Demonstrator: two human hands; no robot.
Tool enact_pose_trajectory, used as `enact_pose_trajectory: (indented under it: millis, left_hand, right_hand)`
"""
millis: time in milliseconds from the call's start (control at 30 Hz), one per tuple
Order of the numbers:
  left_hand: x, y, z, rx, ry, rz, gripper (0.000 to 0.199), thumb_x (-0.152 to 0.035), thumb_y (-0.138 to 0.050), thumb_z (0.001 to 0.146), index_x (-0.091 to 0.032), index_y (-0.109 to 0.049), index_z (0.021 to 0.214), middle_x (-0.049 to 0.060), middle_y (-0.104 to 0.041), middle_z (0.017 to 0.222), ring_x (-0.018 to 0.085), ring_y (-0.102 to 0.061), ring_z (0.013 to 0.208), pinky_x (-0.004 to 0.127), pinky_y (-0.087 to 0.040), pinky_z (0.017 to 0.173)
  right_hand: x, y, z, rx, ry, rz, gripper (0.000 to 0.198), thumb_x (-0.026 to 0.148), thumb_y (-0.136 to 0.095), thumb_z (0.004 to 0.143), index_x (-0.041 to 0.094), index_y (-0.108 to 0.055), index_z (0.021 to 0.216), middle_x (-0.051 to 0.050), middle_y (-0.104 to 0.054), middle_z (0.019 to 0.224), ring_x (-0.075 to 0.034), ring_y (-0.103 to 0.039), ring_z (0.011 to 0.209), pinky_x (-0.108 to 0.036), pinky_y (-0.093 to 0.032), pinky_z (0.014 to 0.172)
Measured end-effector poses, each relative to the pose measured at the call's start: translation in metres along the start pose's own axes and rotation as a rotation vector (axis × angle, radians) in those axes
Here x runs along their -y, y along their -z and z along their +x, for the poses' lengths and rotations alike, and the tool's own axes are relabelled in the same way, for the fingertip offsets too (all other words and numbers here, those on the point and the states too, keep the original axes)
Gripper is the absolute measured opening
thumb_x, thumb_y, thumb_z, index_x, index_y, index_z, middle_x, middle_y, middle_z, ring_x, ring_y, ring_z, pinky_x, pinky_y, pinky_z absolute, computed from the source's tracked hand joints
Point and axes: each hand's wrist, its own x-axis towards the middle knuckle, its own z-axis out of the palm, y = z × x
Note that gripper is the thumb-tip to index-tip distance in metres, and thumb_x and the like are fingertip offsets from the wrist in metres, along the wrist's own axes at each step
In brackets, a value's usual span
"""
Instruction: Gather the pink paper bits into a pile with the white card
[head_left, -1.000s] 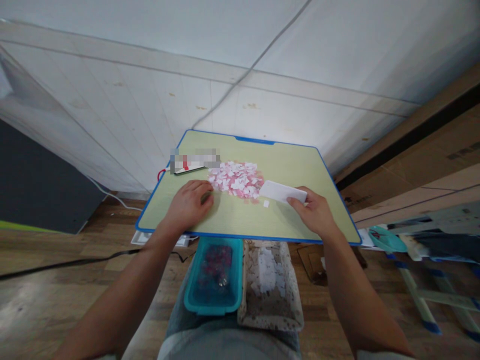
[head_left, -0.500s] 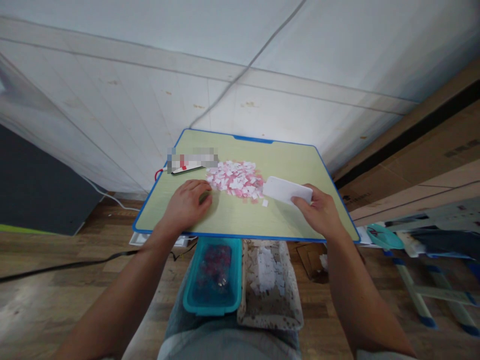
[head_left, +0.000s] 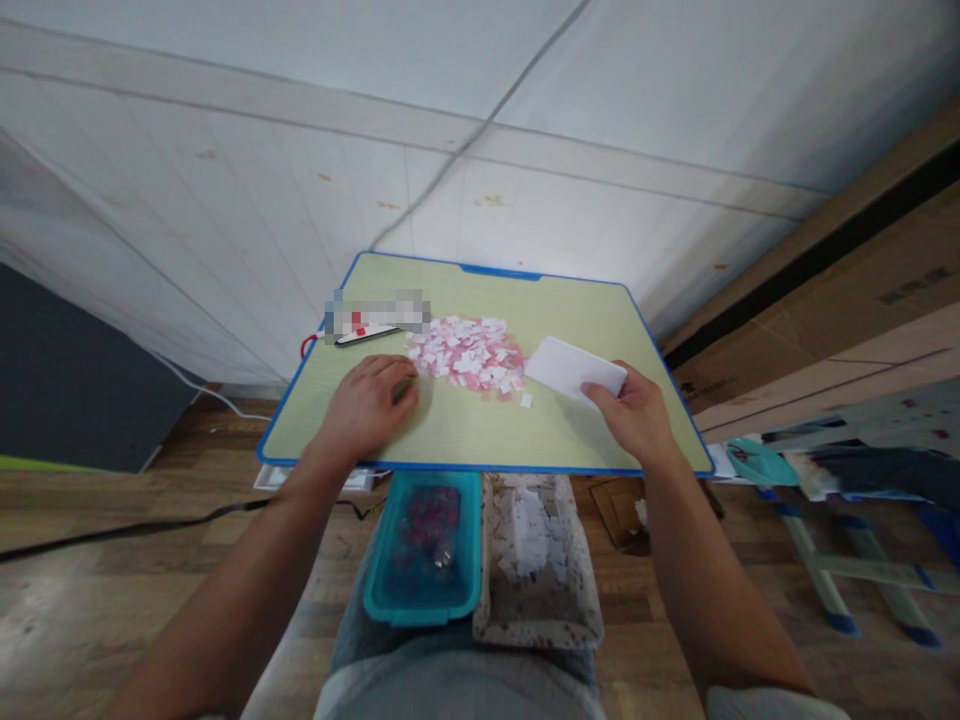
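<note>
My right hand (head_left: pixel 634 405) grips a flat white rectangular card (head_left: pixel 574 368) by its right end, thumb on top. The card's far left edge is right beside a heap of small white and pink paper-like pieces (head_left: pixel 469 352) in the middle of a pale green board (head_left: pixel 465 435) with a blue rim. One loose white piece (head_left: pixel 526 401) lies just in front of the heap. At the heap's left side, my left hand (head_left: pixel 373 400) rests on the board, thumb apart from the fingers, holding nothing.
A blurred-out phone-like object (head_left: pixel 375 330) lies at the board's left, near a red loop (head_left: pixel 307 346). On my lap sit a teal tub (head_left: pixel 375 600) with dark red contents and a stained pale tray (head_left: pixel 540 632) with white scraps. Cardboard boxes (head_left: pixel 840 330) stand at right.
The white card has turned slightly in my right hand, its far edge swinging up and away from me. My left hand stays put beside the heap. The whole view has shifted a little.
</note>
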Motion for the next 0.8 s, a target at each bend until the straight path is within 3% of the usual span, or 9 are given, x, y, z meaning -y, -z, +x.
enact_pose_trajectory:
  millis: [100,300,533,667,800]
  left_hand:
    - [-0.001,0.000,0.001,-0.002,0.008,0.000,0.025,-0.031,-0.056,0.092,-0.023,-0.071,0.112,0.010,-0.072,0.122,0.028,-0.063,0.120,0.048,-0.047,0.111]
    - [0.000,-0.002,0.001,-0.011,0.010,0.004,0.027,-0.032,-0.056,0.092,-0.021,-0.072,0.110,0.011,-0.073,0.121,0.029,-0.063,0.119,0.047,-0.047,0.110]
    - [-0.002,-0.001,-0.001,-0.008,0.009,0.017,0.027,-0.031,-0.057,0.091,-0.022,-0.072,0.112,0.011,-0.072,0.122,0.029,-0.063,0.120,0.048,-0.046,0.111]
    - [-0.002,-0.002,-0.002,-0.016,-0.009,0.025,0.027,-0.030,-0.056,0.092,-0.021,-0.071,0.113,0.011,-0.072,0.121,0.028,-0.063,0.119,0.047,-0.046,0.111]
    - [0.000,-0.004,-0.002,-0.033,-0.019,0.031,0.026,-0.030,-0.056,0.093,-0.021,-0.071,0.111,0.011,-0.072,0.120,0.028,-0.063,0.118,0.045,-0.047,0.110]
  right_hand:
    - [-0.005,-0.002,0.001,0.047,-0.016,0.012,0.022,0.040,-0.070,0.082,0.020,-0.070,0.092,0.001,-0.067,0.076,-0.019,-0.059,0.070,-0.030,-0.043,0.064]
    - [-0.017,-0.007,0.003,-0.017,-0.060,0.162,0.032,0.041,-0.071,0.079,0.017,-0.072,0.099,-0.002,-0.073,0.086,-0.019,-0.060,0.073,-0.031,-0.046,0.069]
    - [-0.017,-0.007,0.001,-0.060,-0.051,0.087,0.030,0.041,-0.069,0.079,0.017,-0.073,0.098,-0.003,-0.074,0.086,-0.020,-0.061,0.074,-0.032,-0.047,0.071]
    - [-0.022,-0.005,0.000,0.007,-0.039,0.104,0.031,0.040,-0.071,0.077,0.017,-0.073,0.098,-0.003,-0.075,0.088,-0.020,-0.062,0.075,-0.032,-0.048,0.071]
    - [-0.032,-0.005,-0.001,-0.095,-0.079,0.097,0.031,0.042,-0.071,0.078,0.017,-0.073,0.097,-0.003,-0.073,0.085,-0.021,-0.060,0.072,-0.032,-0.046,0.068]
